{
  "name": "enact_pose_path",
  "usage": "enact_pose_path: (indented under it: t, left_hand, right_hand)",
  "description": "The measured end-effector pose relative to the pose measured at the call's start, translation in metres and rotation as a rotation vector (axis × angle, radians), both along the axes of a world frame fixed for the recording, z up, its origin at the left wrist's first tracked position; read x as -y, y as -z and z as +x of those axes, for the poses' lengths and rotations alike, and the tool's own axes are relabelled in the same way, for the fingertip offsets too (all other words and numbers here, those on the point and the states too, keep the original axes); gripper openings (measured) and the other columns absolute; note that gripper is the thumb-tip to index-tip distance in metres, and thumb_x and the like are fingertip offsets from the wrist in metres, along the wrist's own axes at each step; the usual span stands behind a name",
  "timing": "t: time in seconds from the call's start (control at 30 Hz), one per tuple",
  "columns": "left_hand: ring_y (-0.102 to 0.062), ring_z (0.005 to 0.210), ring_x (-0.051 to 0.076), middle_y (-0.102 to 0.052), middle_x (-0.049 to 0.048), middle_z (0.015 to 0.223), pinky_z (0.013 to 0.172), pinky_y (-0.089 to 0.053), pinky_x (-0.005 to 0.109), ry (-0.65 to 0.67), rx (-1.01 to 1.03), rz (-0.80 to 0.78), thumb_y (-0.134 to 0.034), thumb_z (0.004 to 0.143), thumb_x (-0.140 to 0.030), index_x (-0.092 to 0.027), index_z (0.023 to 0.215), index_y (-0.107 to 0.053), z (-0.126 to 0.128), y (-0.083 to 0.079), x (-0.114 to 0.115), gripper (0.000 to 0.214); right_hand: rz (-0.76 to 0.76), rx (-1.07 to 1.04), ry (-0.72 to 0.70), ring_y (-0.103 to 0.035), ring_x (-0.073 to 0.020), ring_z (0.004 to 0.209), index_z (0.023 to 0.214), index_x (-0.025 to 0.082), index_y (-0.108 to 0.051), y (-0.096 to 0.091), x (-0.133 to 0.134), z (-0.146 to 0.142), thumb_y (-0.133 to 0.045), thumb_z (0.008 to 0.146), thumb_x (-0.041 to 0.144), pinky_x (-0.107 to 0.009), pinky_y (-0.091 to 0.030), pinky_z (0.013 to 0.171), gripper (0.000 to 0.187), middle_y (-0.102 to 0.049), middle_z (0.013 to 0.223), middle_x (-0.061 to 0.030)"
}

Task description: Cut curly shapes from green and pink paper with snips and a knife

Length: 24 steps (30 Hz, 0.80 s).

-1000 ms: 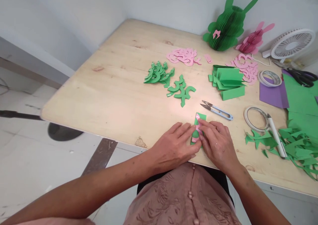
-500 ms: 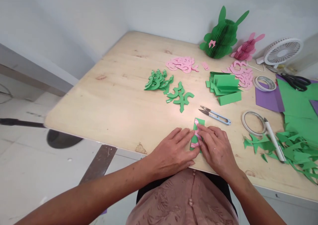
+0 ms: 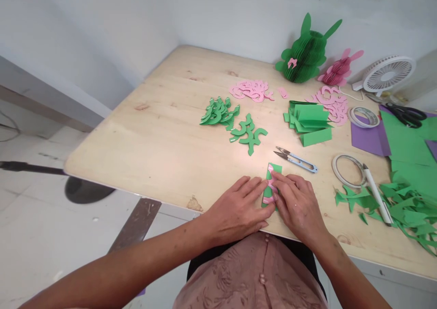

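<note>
I can see two bare hands close together at the near edge of the pale wooden bench. Between them is a small green paper rectangle, lying flat on the bench, with a curvy pink paper cutout on top. The left hand is stretched out rather flat, its fingertips touching the paper from the left side. The right hand is curled, with its fingertips on the pink cutout; I can't tell if it is pinching it. Just past the paper lie small snips with pale blue handles, blades apart. Curvy green paper cutouts lie further off, near a pile of folded green paper strips.
</note>
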<state>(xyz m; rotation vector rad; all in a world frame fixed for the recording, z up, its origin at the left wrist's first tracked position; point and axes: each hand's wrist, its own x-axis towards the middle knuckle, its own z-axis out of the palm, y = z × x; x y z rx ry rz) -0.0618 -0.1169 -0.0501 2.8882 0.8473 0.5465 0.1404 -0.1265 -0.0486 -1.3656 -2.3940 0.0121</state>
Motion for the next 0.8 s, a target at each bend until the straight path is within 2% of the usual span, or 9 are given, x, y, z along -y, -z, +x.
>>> enact_pose_path:
  t: [0.8]
  left_hand:
    - [-0.047, 0.124, 0.031, -0.053, 0.0173, 0.131, 0.104, -0.036, 0.047, 0.011, 0.003, 0.003, -0.056, 0.087, -0.037, -0.02, 0.114, -0.056, -0.0002, -0.0005, -0.0007, 0.032]
  right_hand:
    - [0.001, 0.004, 0.001, -0.054, -0.027, 0.103, 0.106, 0.018, -0.06, 0.0007, 0.0004, 0.0002, -0.051, 0.091, 0.014, -0.04, -0.04, 0.081, 0.019, -0.064, 0.127, -0.0088]
